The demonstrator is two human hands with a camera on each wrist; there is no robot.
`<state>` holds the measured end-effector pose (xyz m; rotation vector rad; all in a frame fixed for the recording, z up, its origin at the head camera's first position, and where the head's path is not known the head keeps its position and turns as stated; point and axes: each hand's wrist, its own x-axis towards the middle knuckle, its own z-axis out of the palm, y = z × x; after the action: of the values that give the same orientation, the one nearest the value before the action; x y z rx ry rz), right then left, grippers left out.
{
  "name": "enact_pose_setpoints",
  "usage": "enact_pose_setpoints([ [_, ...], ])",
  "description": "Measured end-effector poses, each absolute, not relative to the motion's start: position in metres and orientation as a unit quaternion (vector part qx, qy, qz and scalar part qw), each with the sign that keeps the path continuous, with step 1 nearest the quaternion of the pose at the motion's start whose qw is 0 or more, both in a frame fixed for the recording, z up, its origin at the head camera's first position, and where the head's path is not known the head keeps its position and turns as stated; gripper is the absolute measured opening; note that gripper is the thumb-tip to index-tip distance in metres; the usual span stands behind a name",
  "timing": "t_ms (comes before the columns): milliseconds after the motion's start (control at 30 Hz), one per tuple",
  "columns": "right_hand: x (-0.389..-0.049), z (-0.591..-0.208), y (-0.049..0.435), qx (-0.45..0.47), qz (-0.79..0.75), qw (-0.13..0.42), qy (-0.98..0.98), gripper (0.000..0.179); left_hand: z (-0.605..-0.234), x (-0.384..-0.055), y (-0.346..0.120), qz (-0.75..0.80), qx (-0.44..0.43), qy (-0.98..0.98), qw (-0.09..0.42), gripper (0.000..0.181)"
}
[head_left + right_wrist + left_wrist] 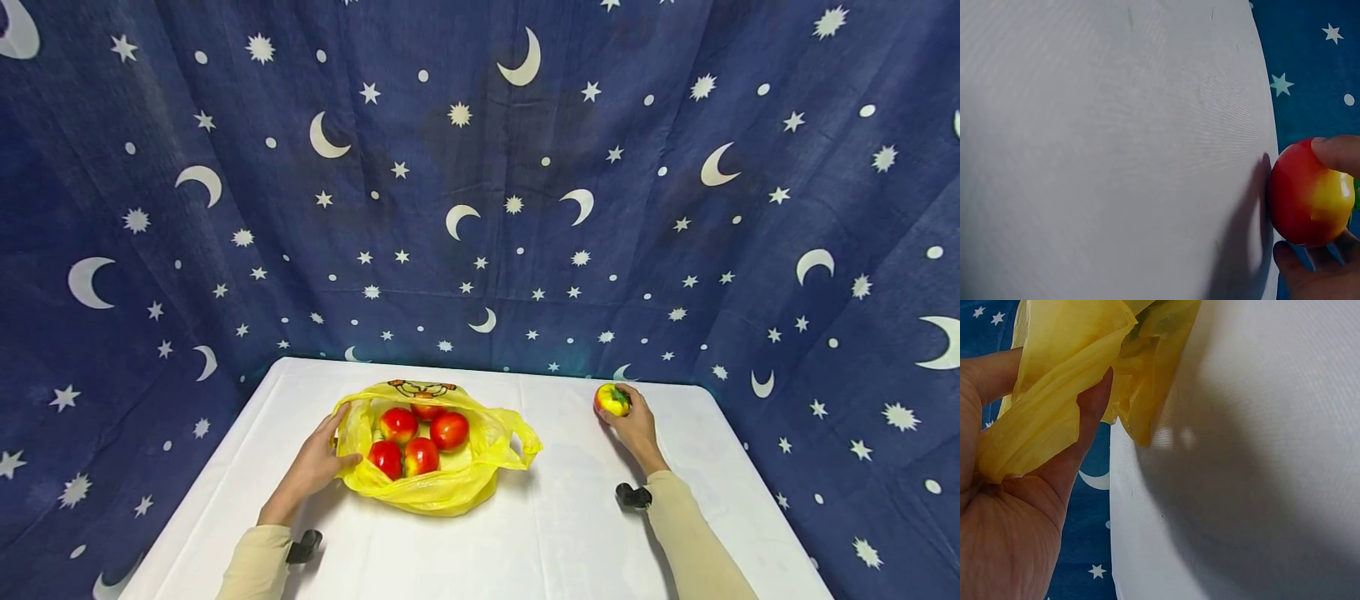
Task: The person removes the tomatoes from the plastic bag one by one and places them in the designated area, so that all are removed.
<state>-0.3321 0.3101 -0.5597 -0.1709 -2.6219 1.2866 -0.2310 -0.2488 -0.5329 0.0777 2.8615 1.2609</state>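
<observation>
1. Blue curtain (420,167), moon-and-star print, behind everything.
2. White-covered table (570,542) below it.
3. Yellow plastic bag (431,500), left of table's middle, mouth open, handle loop toward the right.
4. Left hand (318,454) grips the bag's left rim, film between thumb and fingers.
5. Right hand (637,427) holds one red-and-yellow fruit (611,400) near the far edge, well apart from bag (table contact unclear).
6. Five red fruits (450,431) visible inside bag.
</observation>
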Motion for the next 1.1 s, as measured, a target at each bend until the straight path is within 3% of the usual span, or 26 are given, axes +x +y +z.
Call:
enact_pose_setpoints([
  [567,-0.324,-0.54,0.318,-0.083,0.433,0.082,-0.894,0.074,-0.533,-0.23,-0.246,0.406,0.03,0.913,-0.004,0.094],
  [1100,-0.304,-0.489,0.3,0.012,0.473,0.194,-0.859,0.061,-0.533,-0.231,-0.244,0.402,0.024,0.915,0.003,0.095],
])
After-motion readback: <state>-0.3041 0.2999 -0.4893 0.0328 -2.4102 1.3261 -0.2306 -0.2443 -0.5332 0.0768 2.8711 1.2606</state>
